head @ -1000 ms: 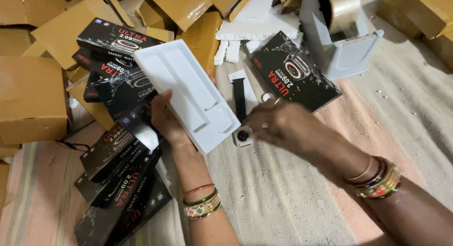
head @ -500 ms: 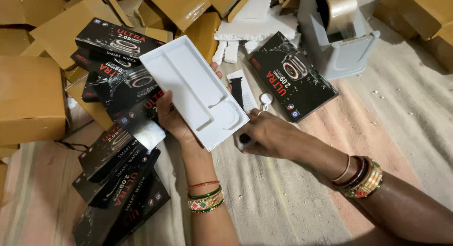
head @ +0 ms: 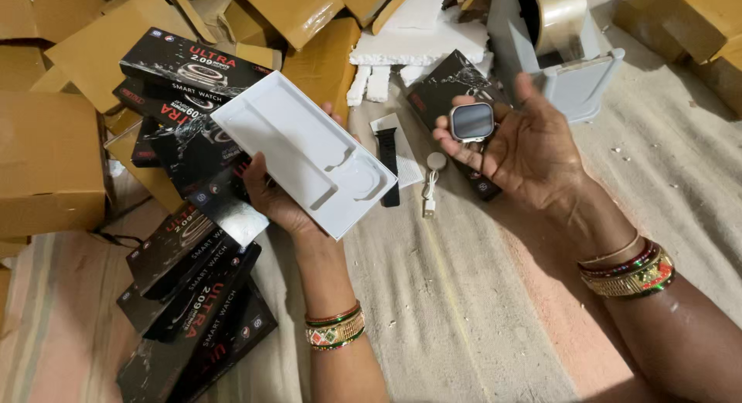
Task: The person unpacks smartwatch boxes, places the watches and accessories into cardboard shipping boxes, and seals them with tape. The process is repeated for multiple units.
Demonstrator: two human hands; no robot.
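1. Since half a second ago, the right hand [head: 533, 148] has lifted off the floor cloth [head: 479, 295] and turned palm-up; it now pinches a watch body [head: 472, 122] between thumb and fingertips, screen facing the camera, where before it was pressing down near the tray's corner.
2. Nearest the person, the left hand [head: 282, 202] grips the white moulded tray [head: 305, 152] from beneath, fingers wrapped under its lower edge, the tray tilted with its round recess toward the right hand.
3. The step looks like seating the watch body in that recess. It goes best if the tray is levelled first and the body is held by its edges, keeping fingers off the screen.
4. Between the hands, on the cloth, lie a black strap [head: 388, 167] and a white charging cable [head: 431, 188], just beyond the tray's corner and apart from both hands.
5. Left of the left hand, black product boxes [head: 193, 295] are stacked and fanned out.
6. Beyond the right hand stands a grey tape dispenser [head: 553, 47]; brown cartons [head: 46, 163] lie farther off.
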